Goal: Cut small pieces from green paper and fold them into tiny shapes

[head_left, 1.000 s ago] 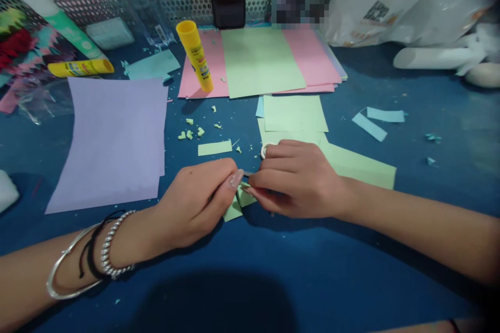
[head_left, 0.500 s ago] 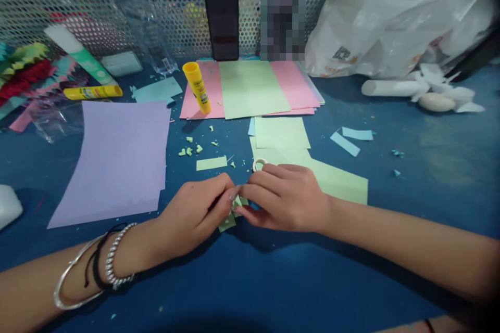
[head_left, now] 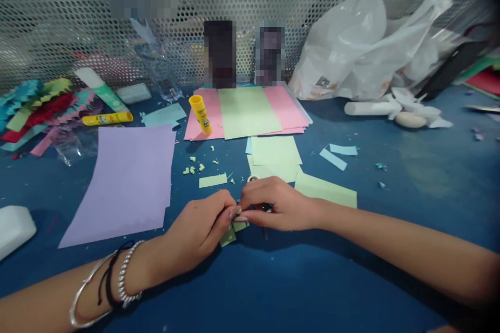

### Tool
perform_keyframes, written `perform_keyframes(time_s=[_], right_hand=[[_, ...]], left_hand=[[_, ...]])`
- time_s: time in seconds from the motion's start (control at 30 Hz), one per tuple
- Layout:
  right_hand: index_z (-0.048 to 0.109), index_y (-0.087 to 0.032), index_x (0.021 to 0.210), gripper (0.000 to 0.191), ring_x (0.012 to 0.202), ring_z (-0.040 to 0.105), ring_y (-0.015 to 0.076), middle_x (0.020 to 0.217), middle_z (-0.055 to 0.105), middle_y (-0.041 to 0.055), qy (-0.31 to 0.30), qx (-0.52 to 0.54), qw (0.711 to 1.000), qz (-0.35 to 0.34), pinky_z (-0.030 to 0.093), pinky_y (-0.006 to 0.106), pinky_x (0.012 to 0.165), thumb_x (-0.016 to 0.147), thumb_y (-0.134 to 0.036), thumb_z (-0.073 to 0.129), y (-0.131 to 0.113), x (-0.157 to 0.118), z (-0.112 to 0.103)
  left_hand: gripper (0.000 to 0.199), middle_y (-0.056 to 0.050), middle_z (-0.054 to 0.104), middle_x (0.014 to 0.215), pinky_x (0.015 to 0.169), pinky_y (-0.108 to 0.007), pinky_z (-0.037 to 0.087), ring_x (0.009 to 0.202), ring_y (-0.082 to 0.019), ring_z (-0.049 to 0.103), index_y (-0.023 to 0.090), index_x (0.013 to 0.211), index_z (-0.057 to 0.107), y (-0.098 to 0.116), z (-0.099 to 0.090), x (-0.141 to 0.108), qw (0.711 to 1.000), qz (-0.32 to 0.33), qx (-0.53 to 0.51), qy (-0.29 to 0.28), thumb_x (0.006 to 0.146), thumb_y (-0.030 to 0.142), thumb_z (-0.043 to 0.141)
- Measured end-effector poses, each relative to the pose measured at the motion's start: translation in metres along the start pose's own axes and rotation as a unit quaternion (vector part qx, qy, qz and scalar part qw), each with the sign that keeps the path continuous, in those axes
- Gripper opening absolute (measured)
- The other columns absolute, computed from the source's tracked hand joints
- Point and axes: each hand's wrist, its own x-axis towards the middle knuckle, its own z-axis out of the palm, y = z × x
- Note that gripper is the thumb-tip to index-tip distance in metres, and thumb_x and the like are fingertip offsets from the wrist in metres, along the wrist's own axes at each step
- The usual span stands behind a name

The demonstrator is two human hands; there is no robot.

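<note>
No words can be read; a square code [head_left: 323, 81] is printed on the white bag [head_left: 353, 44] at two o'clock, blurred lettering [head_left: 203, 118] on the standing yellow tube [head_left: 200, 110] at ten o'clock.

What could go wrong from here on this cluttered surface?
The small green scraps lie loose beyond the left hand and may scatter if brushed. The yellow tube standing on the pink paper might topple if bumped. The green paper by the fingertips of both hands could crease.
</note>
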Motion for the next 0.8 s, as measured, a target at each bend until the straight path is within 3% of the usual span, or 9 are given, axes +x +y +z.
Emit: perform_keyframes(time_s=[0.17, 0.37, 0.8], right_hand=[[0.063, -0.013, 0.079, 0.015, 0.061, 0.050, 0.0082, 0.068, 0.058, 0.0007, 0.028, 0.098, 0.993, 0.050, 0.039, 0.020, 0.058, 0.082, -0.026, 0.056, -0.0027, 0.0014, -0.0027], [0.061, -0.013, 0.076, 0.017, 0.057, 0.047, 0.0064, 0.067, 0.057, 0.0001, 0.008, 0.197, 0.971, 0.132, 0.037, 0.018, 0.052, 0.079, -0.029, 0.059, -0.0024, 0.0025, -0.0045], [0.063, -0.013, 0.073, 0.011, 0.057, 0.048, 0.0064, 0.064, 0.055, -0.0012, 0.031, 0.148, 0.987, 0.059, 0.039, 0.018, 0.054, 0.076, -0.024, 0.061, -0.0005, 0.0010, 0.0017]], left_hand=[[0.024, 0.004, 0.049, 0.065, 0.053, -0.022, 0.032, 0.055, -0.010, 0.044, 0.019, 0.081, 0.044, 0.0017, -0.0007, -0.0004, 1.000, -0.007, -0.009, 0.002, 0.093, 0.030, 0.026], [0.025, 0.003, 0.050, 0.065, 0.053, -0.022, 0.032, 0.055, -0.010, 0.043, 0.019, 0.080, 0.046, 0.0030, 0.0000, -0.0003, 1.000, 0.002, -0.017, 0.022, 0.093, 0.029, 0.027], [0.024, 0.003, 0.049, 0.065, 0.053, -0.021, 0.031, 0.056, -0.009, 0.041, 0.018, 0.074, 0.042, 0.0037, 0.0003, -0.0005, 0.999, 0.044, -0.015, 0.007, 0.093, 0.027, 0.029]])
